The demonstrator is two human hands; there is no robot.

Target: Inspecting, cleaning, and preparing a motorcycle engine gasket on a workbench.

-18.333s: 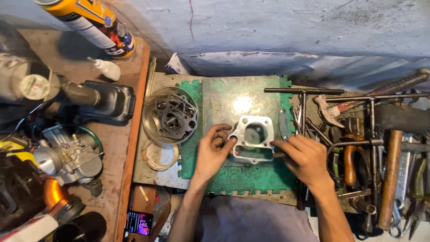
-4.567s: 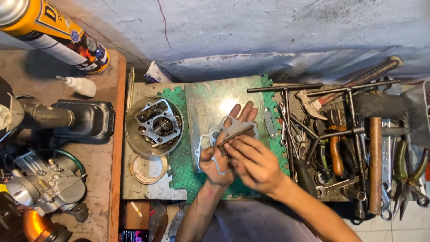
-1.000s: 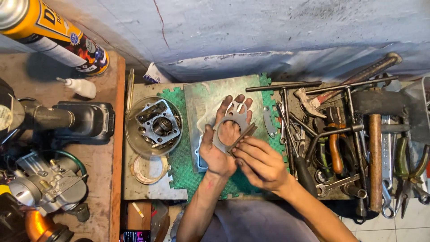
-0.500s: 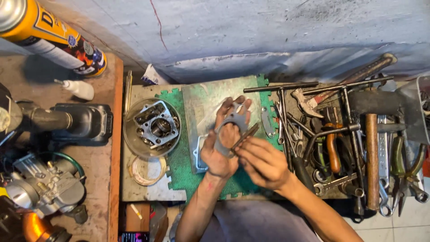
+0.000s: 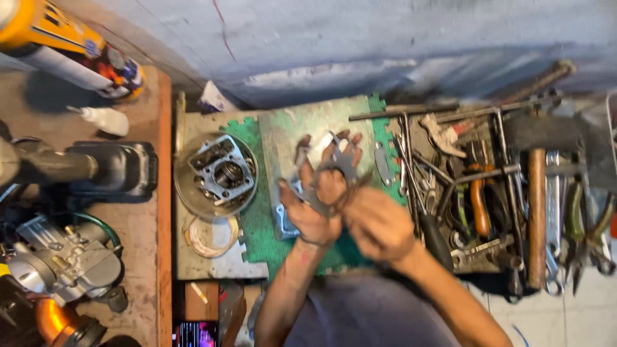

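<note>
My left hand (image 5: 313, 205) holds a flat grey metal gasket (image 5: 340, 166) with cut-out holes, raised above the green foam mat (image 5: 257, 212). My right hand (image 5: 376, 222) is closed on a thin tool whose tip presses against the gasket's lower edge. The image is blurred, so the tool itself is hard to make out. A grey cylinder block (image 5: 284, 222) lies on the mat, partly hidden under my left hand.
A round metal pan (image 5: 215, 175) with an engine part stands left of the mat. Wrenches, pliers and a wooden-handled hammer (image 5: 536, 212) crowd the right side. Engine parts (image 5: 64, 263) and a sealant tube (image 5: 64, 45) lie on the wooden board at left.
Both hands stay together on the gasket, shifting slightly; the right hand moves the tool along the gasket's edge. Much earlier the cylinder block lay flat under both hands.
</note>
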